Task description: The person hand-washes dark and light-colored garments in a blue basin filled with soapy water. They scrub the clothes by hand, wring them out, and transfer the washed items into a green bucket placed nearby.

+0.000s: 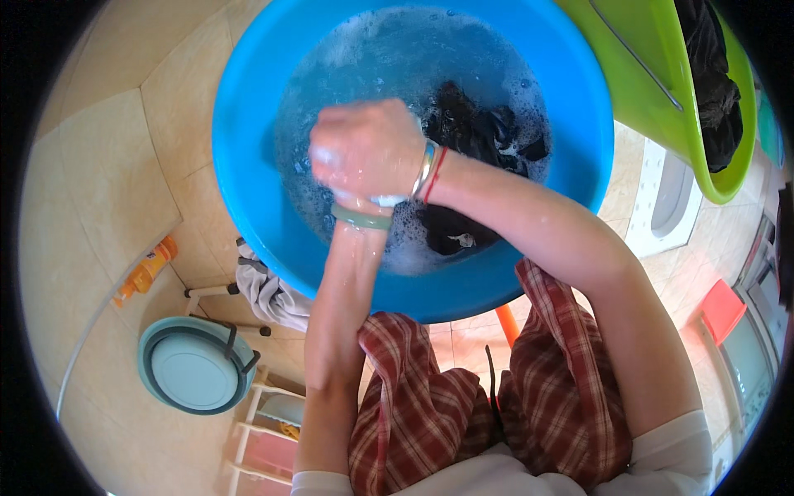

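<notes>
Over the soapy water in a big blue basin (579, 124), my hands are pressed together. My right hand (380, 145), with a silver bangle and a red string at its wrist, lies curled over my left hand (351, 201). White suds cling to both, and motion blurs them somewhat. A green bangle (361, 217) circles my left wrist; the left fingers are hidden beneath the right hand. Dark wet cloth (471, 128) lies in the water to the right of my hands, partly above the surface. Part of it shows below my right forearm.
At the upper right a green bucket (637, 74) holds dark cloth (718, 107). Beyond it is a white squat toilet (662, 198). To the left are a folding basin (194, 370), an orange bottle (147, 269) and grey cloth (269, 289). A white rack (240, 442) stands lower left.
</notes>
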Demonstrator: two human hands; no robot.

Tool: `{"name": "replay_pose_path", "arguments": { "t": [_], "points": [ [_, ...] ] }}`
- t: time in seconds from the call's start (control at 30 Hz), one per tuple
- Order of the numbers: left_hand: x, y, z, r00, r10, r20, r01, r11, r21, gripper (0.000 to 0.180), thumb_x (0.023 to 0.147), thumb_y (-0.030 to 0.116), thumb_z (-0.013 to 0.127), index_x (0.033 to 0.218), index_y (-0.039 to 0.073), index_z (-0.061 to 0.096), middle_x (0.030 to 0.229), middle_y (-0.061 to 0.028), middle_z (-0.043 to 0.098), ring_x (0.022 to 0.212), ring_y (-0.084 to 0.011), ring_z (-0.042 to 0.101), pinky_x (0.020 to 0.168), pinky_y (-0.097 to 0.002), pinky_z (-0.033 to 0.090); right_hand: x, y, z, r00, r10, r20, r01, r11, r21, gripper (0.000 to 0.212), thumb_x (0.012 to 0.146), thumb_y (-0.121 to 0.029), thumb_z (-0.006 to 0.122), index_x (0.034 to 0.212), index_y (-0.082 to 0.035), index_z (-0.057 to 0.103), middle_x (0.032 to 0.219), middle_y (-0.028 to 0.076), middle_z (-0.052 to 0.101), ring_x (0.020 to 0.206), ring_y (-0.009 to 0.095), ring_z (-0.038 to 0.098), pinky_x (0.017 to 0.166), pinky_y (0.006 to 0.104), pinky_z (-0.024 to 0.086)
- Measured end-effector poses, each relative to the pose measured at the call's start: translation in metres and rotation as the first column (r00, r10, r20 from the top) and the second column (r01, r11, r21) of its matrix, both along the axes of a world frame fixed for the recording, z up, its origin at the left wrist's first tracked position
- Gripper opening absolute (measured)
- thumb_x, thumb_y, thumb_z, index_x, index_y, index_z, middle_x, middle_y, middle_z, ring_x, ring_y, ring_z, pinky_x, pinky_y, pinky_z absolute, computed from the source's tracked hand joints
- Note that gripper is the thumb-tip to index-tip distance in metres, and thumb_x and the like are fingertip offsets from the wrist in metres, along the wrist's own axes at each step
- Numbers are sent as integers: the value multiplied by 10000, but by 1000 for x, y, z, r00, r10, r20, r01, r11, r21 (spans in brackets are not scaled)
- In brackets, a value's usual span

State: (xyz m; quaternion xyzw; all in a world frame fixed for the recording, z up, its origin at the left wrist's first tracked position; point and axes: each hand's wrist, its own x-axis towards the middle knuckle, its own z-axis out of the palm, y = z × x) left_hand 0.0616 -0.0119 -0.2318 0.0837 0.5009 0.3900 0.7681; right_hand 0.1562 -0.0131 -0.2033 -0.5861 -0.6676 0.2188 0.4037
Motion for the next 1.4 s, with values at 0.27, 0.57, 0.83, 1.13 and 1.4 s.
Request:
{"name": "replay_pose_path", "arguments": {
  "t": [0.27, 0.57, 0.83, 1.13, 1.4],
  "points": [
    [4, 7, -8, 988, -26, 153, 30, 999, -26, 472, 1000, 427, 486, 1248, 32, 560, 1291, -136, 604, 1210, -300, 560, 1064, -444, 420, 95, 19, -76, 923, -280, 263, 381, 754, -535, 473, 922, -528, 497, 1197, -161, 610, 1168, 199, 643, 1031, 363, 642, 867, 451, 531],
    [-16, 10, -37, 999, 5, -36, -6, 1000, -17, 448, 1052, 261, 411, 1483, 164, 337, 1434, -117, 473, 1297, -302, 475, 1095, -481, 386, 85, -10, -103, 931, 73, 357, 138, 837, -530, 470, 889, -226, 627, 1338, -168, 501, 1378, 196, 475, 1154, 404, 564, 980, 479, 483],
    [-24, 21, -26, 960, -141, 242, 162, 985, -67, 530, 1014, 428, 458, 1399, 66, 440, 1339, -137, 551, 1214, -290, 534, 998, -424, 464, 19, -44, -19, 938, 230, 260, -236, 972, -11, 256, 766, -147, 661, 1018, -145, 616, 1018, 82, 534, 960, 279, 577, 807, 364, 547],
    [-18, 28, 1, 491, -246, 836, 222, 963, 153, 534, 912, 642, 538, 1167, 174, 567, 890, -4, 484, 762, -143, 423, 610, -314, 388, -24, -54, 50, 985, 167, 45, -173, 949, 264, 186, 640, -250, 730, 730, -176, 585, 898, 2, 482, 834, 153, 531, 559, 259, 429],
    [-33, 31, -38, 426, -134, 895, 178, 982, 63, 456, 942, 552, 546, 1162, 156, 605, 913, -16, 551, 778, -161, 499, 669, -321, 447, -31, -28, 44, 997, -24, -78, 52, 923, 382, 208, 646, -233, 726, 629, -181, 525, 730, -10, 458, 614, 149, 533, 456, 304, 425]
  ]
}}
